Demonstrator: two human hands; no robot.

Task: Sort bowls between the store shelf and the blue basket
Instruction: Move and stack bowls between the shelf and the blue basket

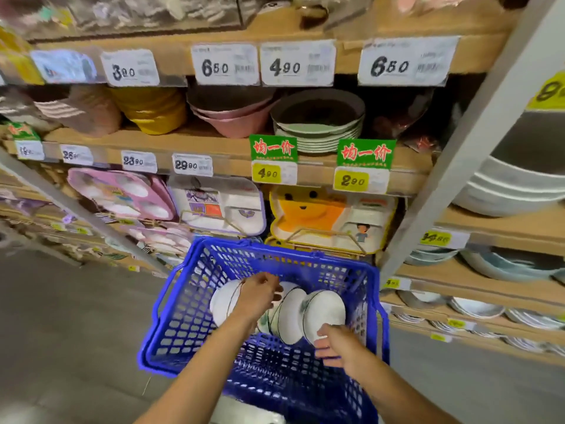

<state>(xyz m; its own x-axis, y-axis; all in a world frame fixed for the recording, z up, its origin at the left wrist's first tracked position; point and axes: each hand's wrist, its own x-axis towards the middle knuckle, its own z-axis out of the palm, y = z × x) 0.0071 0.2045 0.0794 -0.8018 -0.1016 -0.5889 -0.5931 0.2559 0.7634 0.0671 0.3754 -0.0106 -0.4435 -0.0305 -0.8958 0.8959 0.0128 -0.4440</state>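
Observation:
A blue plastic basket [183,304] stands on the floor in front of the store shelf [214,140]. Several white bowls with thin dark rims lie on their sides inside it. My left hand [258,296] reaches into the basket and curls its fingers over the rim of a white bowl [221,304] at the left. My right hand [334,347] holds the lower edge of the rightmost white bowl [325,310], thumb on its outer wall. Between them leans another bowl [292,316].
The shelves hold pink and yellow bowls [153,110], a stack of green plates [321,127], and children's divided trays [330,215]. White bowls [513,191] fill the right-hand shelving behind a grey upright post [452,166]. Grey floor [61,316] lies at the left.

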